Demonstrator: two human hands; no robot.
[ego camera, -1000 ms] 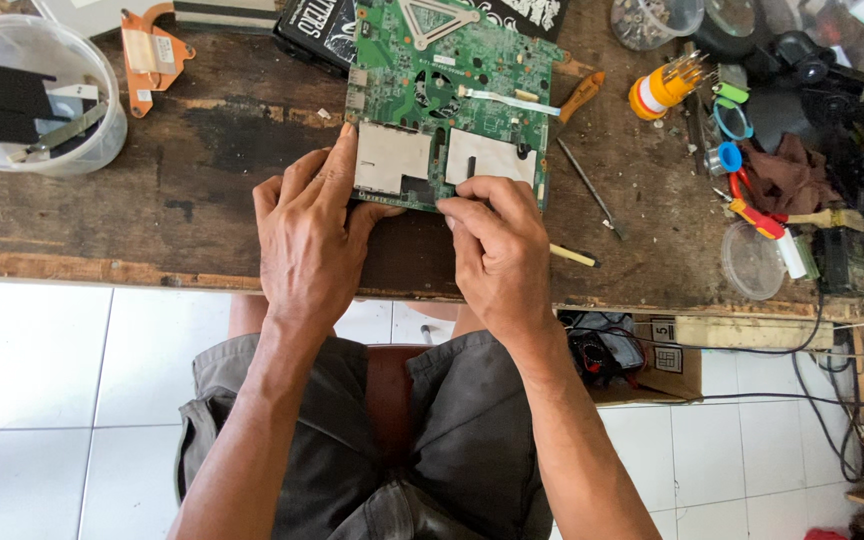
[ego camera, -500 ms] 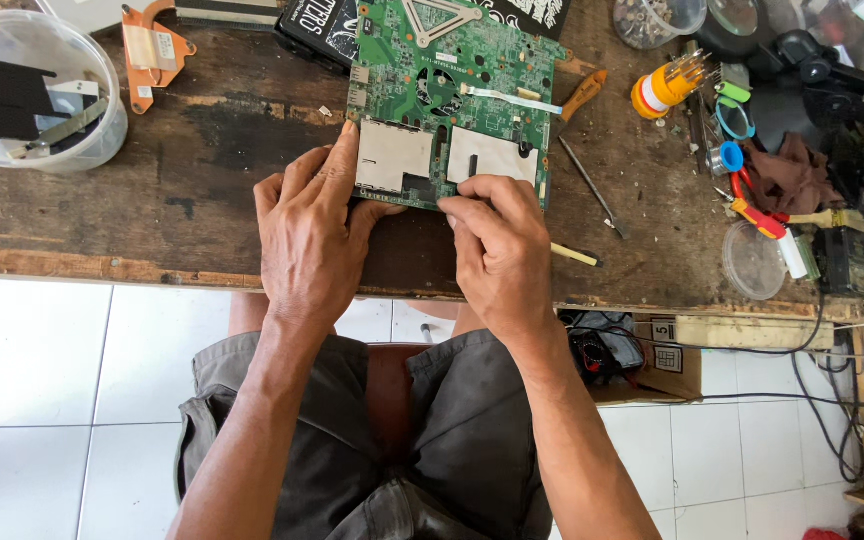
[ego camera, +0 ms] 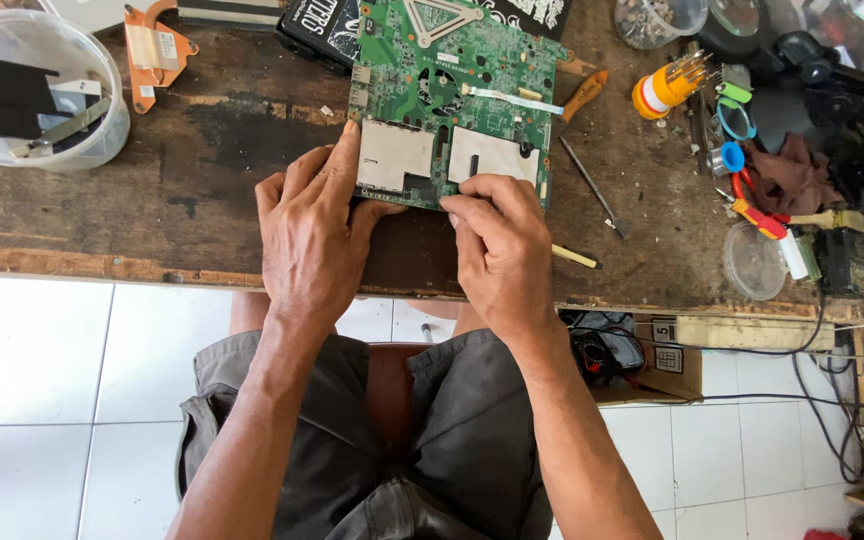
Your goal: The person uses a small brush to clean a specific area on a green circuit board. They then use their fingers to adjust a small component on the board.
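Now I'm pinning the green circuit board point(ego camera: 452, 90) near the table's point(ego camera: 102, 230) front edge — left hand point(ego camera: 312, 240) spread flat steadying it, right hand point(ego camera: 497, 250) fingertips pressing its near edge.

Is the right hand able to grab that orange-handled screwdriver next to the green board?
Probably yes. The right hand rests at the green board's near edge, and the orange-handled screwdriver lies uncovered just right of the board on the wooden bench, with nothing between.

single head view, looking straight down, close over workbench point(ego camera: 202, 200).
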